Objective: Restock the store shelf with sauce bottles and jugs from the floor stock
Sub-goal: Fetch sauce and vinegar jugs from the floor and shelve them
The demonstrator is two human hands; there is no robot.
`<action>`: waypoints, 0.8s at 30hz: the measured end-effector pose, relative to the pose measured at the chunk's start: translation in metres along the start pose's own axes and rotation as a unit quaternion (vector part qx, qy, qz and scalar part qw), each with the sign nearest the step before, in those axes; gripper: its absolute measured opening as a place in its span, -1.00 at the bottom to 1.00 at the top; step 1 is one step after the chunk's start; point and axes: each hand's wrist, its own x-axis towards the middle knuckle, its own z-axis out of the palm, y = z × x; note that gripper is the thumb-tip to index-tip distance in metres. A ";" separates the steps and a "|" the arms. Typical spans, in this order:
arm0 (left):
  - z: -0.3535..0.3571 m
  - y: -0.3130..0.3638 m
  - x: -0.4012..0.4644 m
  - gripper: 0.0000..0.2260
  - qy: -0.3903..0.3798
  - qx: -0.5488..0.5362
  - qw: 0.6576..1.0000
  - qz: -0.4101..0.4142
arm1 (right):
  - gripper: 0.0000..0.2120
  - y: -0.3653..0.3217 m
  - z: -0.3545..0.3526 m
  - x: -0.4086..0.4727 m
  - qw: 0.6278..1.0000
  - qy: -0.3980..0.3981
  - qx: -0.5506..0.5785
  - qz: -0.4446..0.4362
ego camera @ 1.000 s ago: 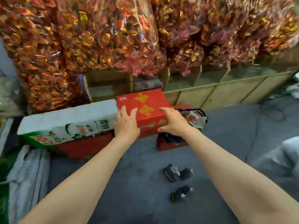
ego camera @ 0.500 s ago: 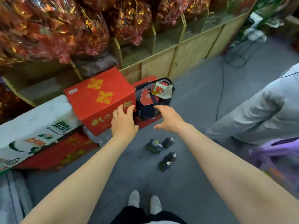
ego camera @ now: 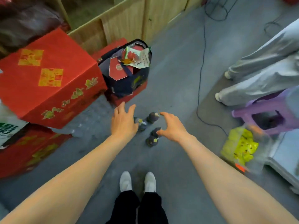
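Several small dark sauce bottles with pale caps stand in a cluster on the grey floor in front of my feet: one (ego camera: 152, 117) at the back, one (ego camera: 141, 125) beside my left hand, one (ego camera: 152, 140) nearest me. My left hand (ego camera: 123, 121) hovers just left of the cluster with fingers spread and straight, holding nothing. My right hand (ego camera: 172, 126) is above the right side of the cluster, its fingers loosely curved with thumb and forefinger apart, holding nothing. It partly hides one bottle.
A big red carton (ego camera: 48, 80) sits on other boxes at the left. A dark gift bag (ego camera: 127, 73) stands behind the bottles. Another person's legs (ego camera: 262, 75), a purple stool (ego camera: 271, 113), a yellow packet bag (ego camera: 239, 146) and a black cable (ego camera: 199, 88) are at right.
My view tipped down from the shelf of bags to the floor. Both hands left the red carton and dropped toward the bottles on the floor.
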 end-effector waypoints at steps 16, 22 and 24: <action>0.312 -0.074 0.082 -0.32 -0.121 0.030 0.992 0.020 | -0.22 0.213 0.227 0.121 0.993 -0.042 0.043 0.104; 0.423 -0.111 0.114 -0.31 -0.143 -0.004 0.988 0.056 | -0.21 0.272 0.334 0.167 0.991 -0.042 0.066 0.110; 0.452 -0.117 0.125 -0.31 -0.146 -0.026 0.987 0.064 | -0.21 0.287 0.363 0.182 0.990 -0.036 0.075 0.115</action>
